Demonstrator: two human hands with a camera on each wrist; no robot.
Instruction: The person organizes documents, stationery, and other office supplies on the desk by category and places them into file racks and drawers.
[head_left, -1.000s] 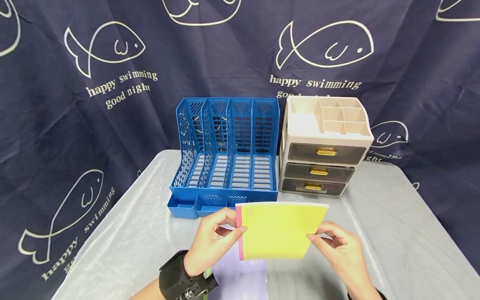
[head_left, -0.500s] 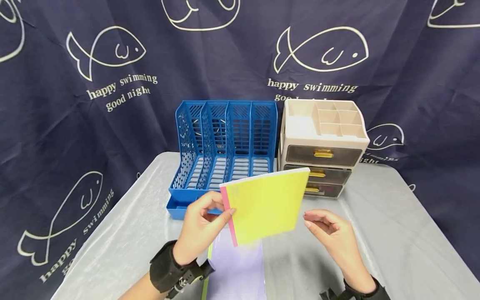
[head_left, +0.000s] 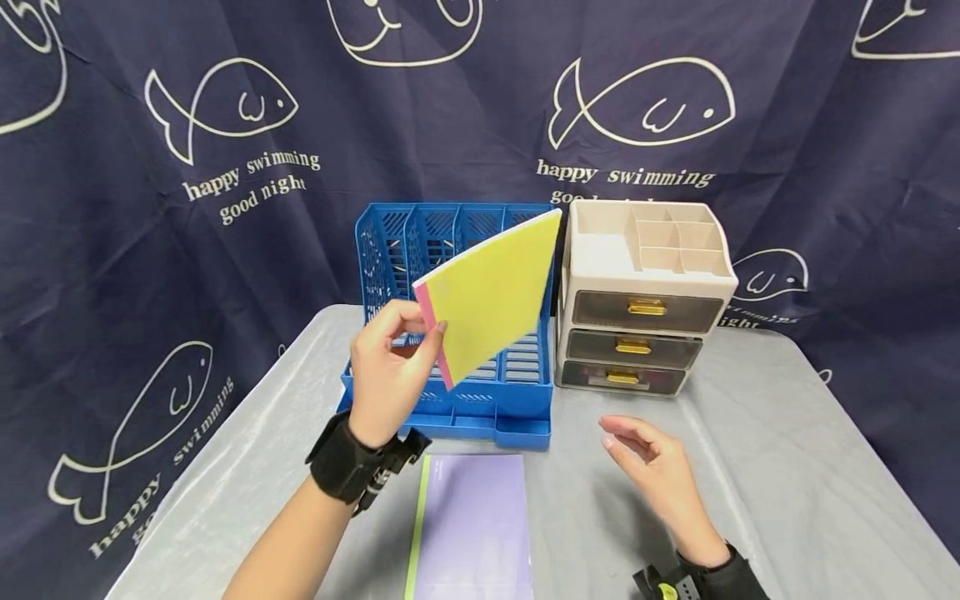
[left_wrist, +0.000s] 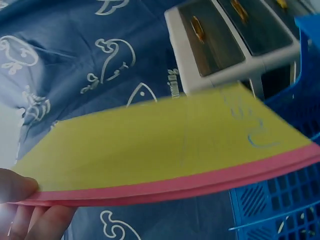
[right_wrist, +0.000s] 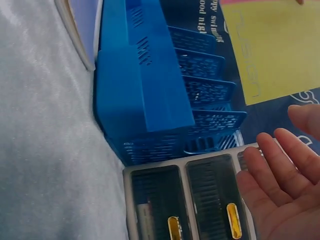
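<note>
My left hand (head_left: 390, 362) pinches a yellow notebook (head_left: 491, 296) by its pink spine, thumb on the cover and fingers behind. The notebook is raised and tilted in front of the blue file rack (head_left: 450, 404), hiding much of its right-hand slots. In the left wrist view the pink spine (left_wrist: 175, 189) runs across the frame, with the thumb (left_wrist: 17, 186) at its left end. My right hand (head_left: 656, 475) hovers over the table at the right, fingers loosely bent and holding nothing. The right wrist view shows that hand (right_wrist: 285, 190) with its palm and fingers apart from the notebook.
A purple notebook (head_left: 472, 525) with a green spine lies on the grey table cloth (head_left: 795, 467) in front of the rack. To the rack's right stands a cream drawer box (head_left: 645, 283) with gold handles and a sectioned top. A dark fish-print curtain (head_left: 420, 133) hangs behind.
My left hand has lifted the yellow notebook up and forward to the rack, tilting it. My right hand has let go of its right edge and drawn slightly away.
</note>
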